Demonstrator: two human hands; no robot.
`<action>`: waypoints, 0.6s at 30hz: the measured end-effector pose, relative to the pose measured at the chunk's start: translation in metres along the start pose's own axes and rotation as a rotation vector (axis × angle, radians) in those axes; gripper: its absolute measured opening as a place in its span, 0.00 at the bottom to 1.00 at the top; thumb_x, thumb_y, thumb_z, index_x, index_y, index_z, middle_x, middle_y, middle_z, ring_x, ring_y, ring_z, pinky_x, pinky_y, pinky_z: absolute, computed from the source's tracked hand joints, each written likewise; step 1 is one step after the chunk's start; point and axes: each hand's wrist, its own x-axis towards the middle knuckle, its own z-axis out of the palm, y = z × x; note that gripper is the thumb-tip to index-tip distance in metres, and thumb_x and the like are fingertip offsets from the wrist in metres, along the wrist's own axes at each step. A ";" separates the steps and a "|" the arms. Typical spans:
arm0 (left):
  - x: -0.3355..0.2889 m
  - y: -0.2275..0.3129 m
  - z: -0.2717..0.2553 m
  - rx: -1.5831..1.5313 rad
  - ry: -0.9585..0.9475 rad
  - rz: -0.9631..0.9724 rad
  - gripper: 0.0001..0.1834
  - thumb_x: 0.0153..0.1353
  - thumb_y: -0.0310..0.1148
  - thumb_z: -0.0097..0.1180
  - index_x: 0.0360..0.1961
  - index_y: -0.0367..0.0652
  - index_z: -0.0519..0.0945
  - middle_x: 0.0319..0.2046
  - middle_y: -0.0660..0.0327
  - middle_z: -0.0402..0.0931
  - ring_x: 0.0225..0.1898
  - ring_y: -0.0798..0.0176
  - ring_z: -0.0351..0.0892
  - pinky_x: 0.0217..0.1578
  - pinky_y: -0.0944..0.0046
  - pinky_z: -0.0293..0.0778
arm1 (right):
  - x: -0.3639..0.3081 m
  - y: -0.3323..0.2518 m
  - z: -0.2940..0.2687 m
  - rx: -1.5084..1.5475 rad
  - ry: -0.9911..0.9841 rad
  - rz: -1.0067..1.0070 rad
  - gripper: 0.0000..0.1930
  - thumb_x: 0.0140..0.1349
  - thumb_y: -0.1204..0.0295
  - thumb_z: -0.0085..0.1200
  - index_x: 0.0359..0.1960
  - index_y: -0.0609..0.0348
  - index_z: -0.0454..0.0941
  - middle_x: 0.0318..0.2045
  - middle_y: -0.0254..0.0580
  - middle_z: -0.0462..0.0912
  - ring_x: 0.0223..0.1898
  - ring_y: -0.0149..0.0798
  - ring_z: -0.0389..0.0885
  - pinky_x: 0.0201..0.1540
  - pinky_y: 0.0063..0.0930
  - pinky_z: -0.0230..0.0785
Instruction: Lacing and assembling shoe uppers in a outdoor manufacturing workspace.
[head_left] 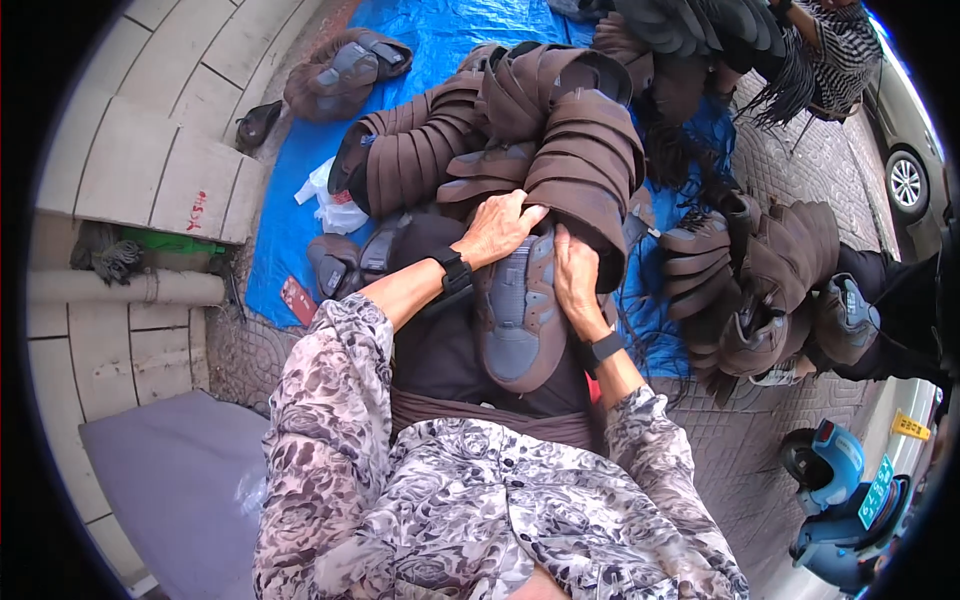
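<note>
A brown and grey shoe upper [522, 325] lies across my lap with its rounded grey toe toward me. My left hand [497, 228] grips its far left edge, the fingers bent over the brown material. On the other side my right hand [577, 268] is closed around its edge, thumb on top and the other fingers hidden beneath. Just beyond both hands rises a thick stack of nested brown uppers [588, 165], bent into an arch. A second nested row [420, 165] curves off to the left.
A blue tarp [425, 22] lies under the stacks, with a white plastic bag [332, 198] and a red card [299, 300] at the left. More stacked uppers [790, 250] sit at right beside another person's dark-clothed leg [905, 300]. A blue scooter [842, 465] and a car [905, 100] stand beyond.
</note>
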 end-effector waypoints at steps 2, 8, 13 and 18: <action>0.006 -0.005 0.006 -0.017 0.016 -0.017 0.23 0.57 0.45 0.47 0.39 0.32 0.74 0.34 0.40 0.75 0.40 0.42 0.74 0.41 0.52 0.68 | 0.006 0.014 0.010 0.076 0.018 -0.083 0.18 0.64 0.63 0.40 0.38 0.67 0.75 0.36 0.63 0.76 0.39 0.62 0.74 0.42 0.47 0.65; 0.002 -0.003 -0.002 -0.079 -0.073 -0.064 0.31 0.54 0.52 0.51 0.43 0.30 0.72 0.38 0.40 0.75 0.44 0.44 0.74 0.45 0.56 0.68 | 0.005 0.036 -0.030 0.367 -0.316 -0.046 0.16 0.62 0.71 0.38 0.45 0.67 0.73 0.38 0.56 0.79 0.40 0.49 0.77 0.43 0.34 0.67; 0.001 -0.013 -0.009 -0.146 -0.131 -0.040 0.32 0.53 0.53 0.55 0.47 0.33 0.72 0.41 0.47 0.76 0.45 0.53 0.75 0.46 0.59 0.68 | -0.013 0.043 -0.040 0.367 -0.231 0.035 0.10 0.60 0.78 0.45 0.42 0.66 0.75 0.30 0.45 0.80 0.32 0.34 0.79 0.35 0.24 0.70; -0.033 -0.003 -0.051 -0.224 0.157 -0.007 0.18 0.54 0.39 0.57 0.37 0.34 0.76 0.33 0.52 0.76 0.35 0.60 0.77 0.37 0.64 0.72 | -0.030 0.039 -0.080 0.306 -0.132 -0.065 0.06 0.61 0.77 0.48 0.37 0.63 0.76 0.23 0.38 0.76 0.20 0.27 0.73 0.24 0.19 0.68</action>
